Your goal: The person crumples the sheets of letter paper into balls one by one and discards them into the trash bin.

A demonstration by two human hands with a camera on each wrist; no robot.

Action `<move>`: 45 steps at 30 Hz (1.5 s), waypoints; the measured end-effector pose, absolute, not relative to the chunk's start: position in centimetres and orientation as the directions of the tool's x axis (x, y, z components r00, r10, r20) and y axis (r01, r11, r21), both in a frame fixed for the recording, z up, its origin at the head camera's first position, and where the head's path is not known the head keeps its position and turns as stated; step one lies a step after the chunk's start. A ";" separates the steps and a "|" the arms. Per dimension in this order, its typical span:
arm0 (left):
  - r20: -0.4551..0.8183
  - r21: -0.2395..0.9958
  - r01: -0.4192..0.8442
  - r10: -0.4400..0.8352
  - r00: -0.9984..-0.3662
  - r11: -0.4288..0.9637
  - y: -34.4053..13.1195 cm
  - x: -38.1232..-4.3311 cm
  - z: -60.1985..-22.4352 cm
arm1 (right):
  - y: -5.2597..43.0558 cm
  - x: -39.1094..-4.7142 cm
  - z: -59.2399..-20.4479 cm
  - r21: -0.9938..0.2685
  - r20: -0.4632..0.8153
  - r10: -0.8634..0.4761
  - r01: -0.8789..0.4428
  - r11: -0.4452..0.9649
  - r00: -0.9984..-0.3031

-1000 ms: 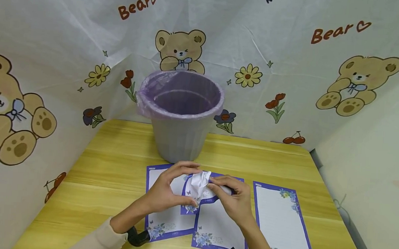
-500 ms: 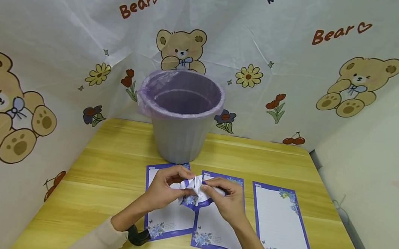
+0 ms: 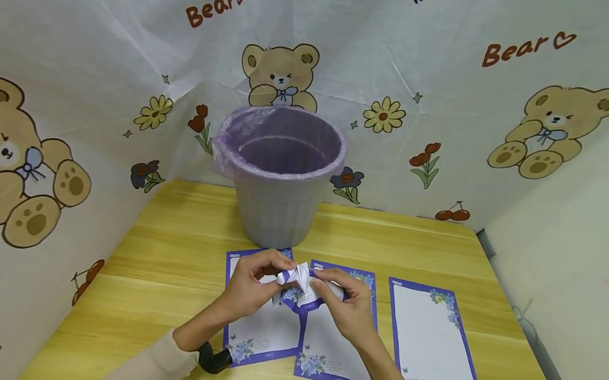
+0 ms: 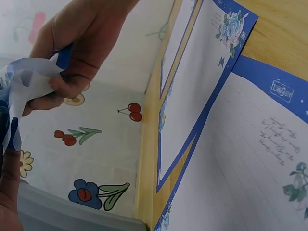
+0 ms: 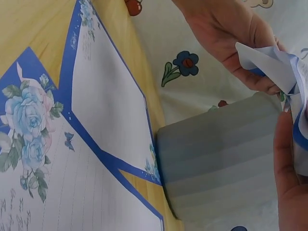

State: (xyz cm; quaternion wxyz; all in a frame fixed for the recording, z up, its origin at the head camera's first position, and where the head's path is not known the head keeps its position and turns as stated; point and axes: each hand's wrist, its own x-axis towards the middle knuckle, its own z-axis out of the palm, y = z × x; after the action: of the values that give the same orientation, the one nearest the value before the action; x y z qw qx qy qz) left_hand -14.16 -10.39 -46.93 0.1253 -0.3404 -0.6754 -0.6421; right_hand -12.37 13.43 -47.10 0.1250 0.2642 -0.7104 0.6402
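Note:
A crumpled sheet of writing paper [image 3: 301,287], white with a purple-blue border and blue flowers, is bunched between my two hands above the table. My left hand [image 3: 253,282] pinches its left side between thumb and fingers. On the other side my right hand [image 3: 349,301] grips it the same way. In the left wrist view the crumpled paper [image 4: 29,82] shows pleated folds at the left edge. The right wrist view has its folds [image 5: 274,67] at the right edge. Beneath the hands lie two flat sheets, a left one [image 3: 263,331] and a middle one [image 3: 335,346].
A grey bin [image 3: 277,211] with a purple liner [image 3: 229,146] stands behind the hands. Another flat bordered sheet [image 3: 433,340] lies on the right of the wooden table [image 3: 167,251]. A cloth printed with bears [image 3: 279,79] hangs behind.
The paper has been squeezed smaller, its loose lower left part gathered up. My left hand has closed in from a wide spread to a pinch on it. The flat sheets stay put.

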 end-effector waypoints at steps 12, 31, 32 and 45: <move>0.658 0.746 0.662 0.226 -0.718 -0.069 -11.0 -14.7 -46.1 | 15.5 -12.5 -46.7 -0.903 0.416 -0.221 -0.429 0.013 -0.882; 0.632 0.766 0.641 0.239 -0.737 -0.051 -9.8 -13.9 -48.0 | 13.5 -12.2 -46.6 -0.917 0.394 -0.152 -0.399 0.009 -0.907; 0.637 0.763 0.643 0.241 -0.733 -0.060 -9.5 -13.9 -47.9 | 13.6 -12.2 -46.5 -0.933 0.358 -0.118 -0.358 -0.014 -0.926; 0.670 0.725 0.688 0.253 -0.698 -0.024 -8.2 -14.5 -47.3 | 14.2 -12.2 -46.9 -0.897 0.441 0.036 -0.438 0.054 -0.897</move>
State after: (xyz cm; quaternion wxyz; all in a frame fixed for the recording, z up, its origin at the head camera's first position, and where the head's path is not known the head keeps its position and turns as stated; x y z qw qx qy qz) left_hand -14.47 -8.25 -47.28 0.1738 -0.3478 -0.6767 -0.6252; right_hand -12.16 14.17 -46.91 0.1763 0.1428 -0.7042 0.6727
